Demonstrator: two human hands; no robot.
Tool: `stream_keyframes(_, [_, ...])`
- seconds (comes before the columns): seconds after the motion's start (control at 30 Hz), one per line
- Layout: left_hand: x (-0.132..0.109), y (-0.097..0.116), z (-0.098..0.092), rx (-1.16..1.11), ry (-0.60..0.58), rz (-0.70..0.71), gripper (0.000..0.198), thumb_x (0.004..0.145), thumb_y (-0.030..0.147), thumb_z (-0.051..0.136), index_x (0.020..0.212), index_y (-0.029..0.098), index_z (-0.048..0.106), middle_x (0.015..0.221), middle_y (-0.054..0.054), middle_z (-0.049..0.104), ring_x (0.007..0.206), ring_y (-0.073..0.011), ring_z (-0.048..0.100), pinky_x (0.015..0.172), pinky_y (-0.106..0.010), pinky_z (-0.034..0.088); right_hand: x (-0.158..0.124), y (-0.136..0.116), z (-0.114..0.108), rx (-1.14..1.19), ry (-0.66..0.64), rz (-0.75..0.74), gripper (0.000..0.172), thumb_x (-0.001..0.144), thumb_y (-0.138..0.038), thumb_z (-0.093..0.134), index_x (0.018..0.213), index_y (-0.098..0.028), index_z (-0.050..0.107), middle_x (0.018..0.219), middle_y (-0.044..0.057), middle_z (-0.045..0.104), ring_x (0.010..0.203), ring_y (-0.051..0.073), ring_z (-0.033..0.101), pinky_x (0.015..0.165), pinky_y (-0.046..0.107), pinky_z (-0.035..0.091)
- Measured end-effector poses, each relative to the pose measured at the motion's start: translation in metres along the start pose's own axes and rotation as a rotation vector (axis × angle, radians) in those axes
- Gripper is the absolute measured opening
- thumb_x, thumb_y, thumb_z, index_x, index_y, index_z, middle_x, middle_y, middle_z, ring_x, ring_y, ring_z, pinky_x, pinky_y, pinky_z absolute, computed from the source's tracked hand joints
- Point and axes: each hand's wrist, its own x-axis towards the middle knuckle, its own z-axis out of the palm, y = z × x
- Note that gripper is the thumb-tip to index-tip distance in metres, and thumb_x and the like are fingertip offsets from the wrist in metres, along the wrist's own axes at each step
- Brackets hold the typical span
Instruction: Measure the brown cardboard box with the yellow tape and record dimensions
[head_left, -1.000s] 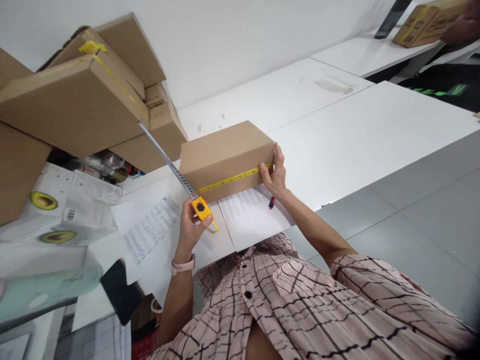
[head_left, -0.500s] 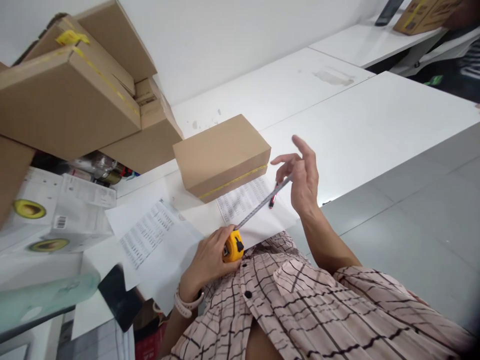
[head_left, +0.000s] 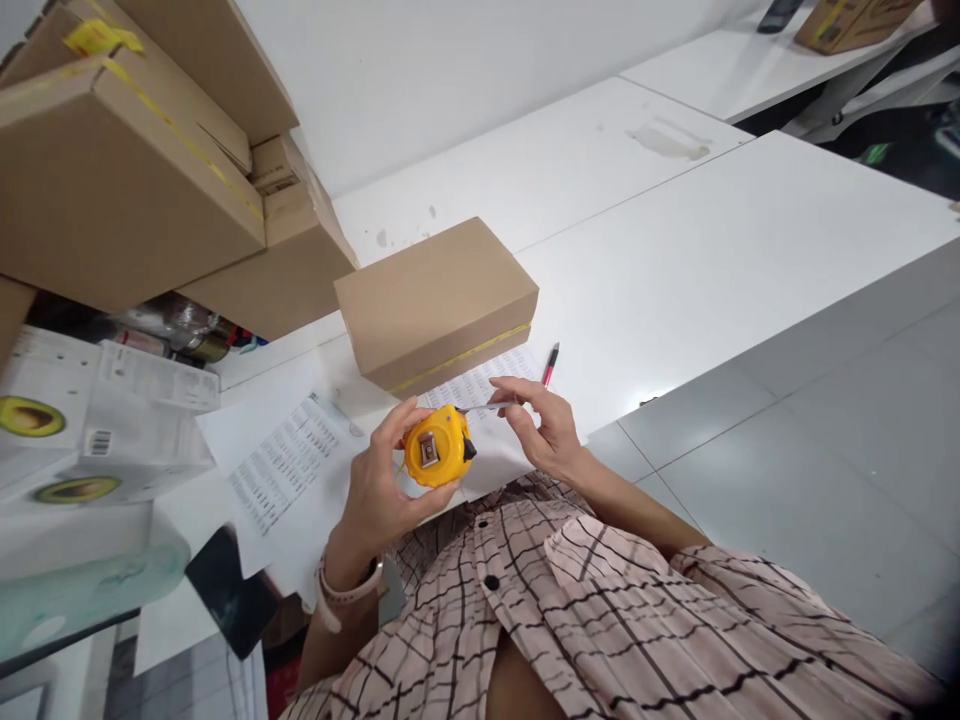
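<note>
While the left hand (head_left: pixel 369 492) grips a yellow tape measure (head_left: pixel 441 450), the right hand (head_left: pixel 551 432) pinches its blade (head_left: pixel 484 406).

**Things All Around**

Big brown boxes (head_left: pixel 135 195) are piled on the left. White boxes (head_left: pixel 154 400) with avocado pictures (head_left: pixel 31 416) sit below. A green bottle (head_left: pixel 97 590) is near a flat black thing (head_left: pixel 231 592). Far off, a carton (head_left: pixel 847 28) sits on the desk (head_left: pixel 720 65).

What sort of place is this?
Probably a packing or stockroom workspace, though I can't be certain. Signs: piled brown cardboard boxes, white paper sheets printed with rows of text, and a yellow-cased tape measure in the left hand at a long white table.
</note>
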Motion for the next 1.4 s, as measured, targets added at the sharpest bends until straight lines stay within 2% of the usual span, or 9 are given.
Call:
stream_keyframes(0.27, [0.066,-0.011,-0.035,0.132,0.238,0.016,0.091,0.066,0.038,0.095,0.144,0.022,0.049,0.138,-0.011,0.064,0.117,-0.0316,0.07,0.092,-0.045,0.061,0.009,0.045,-0.039,-0.513,0.23,0.399,0.033,0.101,-0.045,0.047,0.115,-0.023,0.067,0.08,0.002,0.066,0.069,0.017,0.06,0.07,0.035,0.049])
stream_keyframes(0.43, [0.121,-0.037,-0.035,0.3,0.305,-0.044,0.082,0.068,0.034,0.094,0.139,0.021,0.053,0.134,-0.009,0.067,0.118,-0.0336,0.068,0.101,-0.054,0.056,0.012,0.078,-0.054,-0.917,-0.028,0.693,0.052,0.099,-0.053,0.048,0.136,-0.018,0.057,0.093,0.011,0.073,0.089,0.028,0.065,0.073,0.038,0.045])
stream_keyframes(0.63, [0.149,-0.074,-0.017,0.109,0.254,-0.084,0.058,0.074,0.037,0.089,0.124,0.024,0.062,0.14,-0.009,0.062,0.141,-0.0345,0.051,0.12,-0.053,0.042,0.014,0.086,-0.058,-1.064,-0.24,0.59,0.043,0.098,-0.032,0.044,0.135,-0.017,0.06,0.111,0.018,0.074,0.09,0.028,0.066,0.066,0.035,0.043])
stream_keyframes(0.73, [0.131,-0.069,-0.008,0.102,0.393,-0.078,0.06,0.077,0.039,0.088,0.126,0.019,0.061,0.154,-0.01,0.052,0.155,-0.0336,0.032,0.13,-0.057,0.021,0.013,0.087,-0.067,-0.979,-0.243,0.569,0.044,0.094,-0.021,0.039,0.128,-0.014,0.067,0.102,0.017,0.075,0.084,0.026,0.067,0.07,0.039,0.048])
stream_keyframes(0.83, [0.078,-0.054,0.014,0.077,0.516,-0.075,0.043,0.085,0.036,0.079,0.122,0.021,0.063,0.148,-0.009,0.058,0.15,-0.0321,0.042,0.127,-0.058,0.028,0.006,0.078,-0.082,-0.605,-0.087,0.63,0.042,0.094,-0.025,0.043,0.126,-0.016,0.069,0.091,0.012,0.077,0.082,0.025,0.071,0.078,0.044,0.055])
stream_keyframes(1.0, [-0.037,-0.047,0.071,0.101,0.245,-0.072,0.026,0.088,0.033,0.072,0.112,0.021,0.07,0.119,-0.011,0.076,0.119,-0.0322,0.069,0.108,-0.056,0.051,-0.011,0.044,-0.093,0.192,-0.077,0.68,0.033,0.09,-0.037,0.065,0.12,-0.026,0.071,0.109,0.008,0.08,0.1,0.026,0.077,0.085,0.047,0.062])
stream_keyframes(1.17, [-0.085,-0.059,0.099,0.254,-0.192,-0.02,0.068,0.09,0.059,0.071,0.139,0.012,0.061,0.152,-0.025,0.056,0.145,-0.0426,0.049,0.122,-0.066,0.033,-0.019,0.023,-0.037,0.32,-0.237,0.683,0.026,0.084,-0.045,0.079,0.097,-0.026,0.068,0.074,0.0,0.077,0.07,0.02,0.074,0.074,0.041,0.063])
stream_keyframes(1.3, [-0.082,-0.058,0.114,0.49,-0.255,0.069,0.07,0.101,0.054,0.058,0.151,0.006,0.05,0.156,-0.029,0.049,0.151,-0.0424,0.042,0.123,-0.068,0.028,-0.024,0.027,0.027,0.246,-0.133,0.715,0.041,0.097,-0.061,0.057,0.077,-0.025,0.059,0.049,-0.006,0.055,0.048,0.013,0.053,0.06,0.033,0.053])
stream_keyframes(1.4, [-0.078,-0.056,0.124,0.618,-0.247,0.1,0.066,0.104,0.051,0.052,0.153,0.006,0.048,0.155,-0.027,0.051,0.151,-0.0409,0.042,0.124,-0.067,0.028,-0.028,0.04,0.053,0.23,-0.114,0.718,0.034,0.097,-0.06,0.06,0.099,-0.026,0.063,0.061,-0.005,0.061,0.057,0.014,0.058,0.062,0.031,0.051])
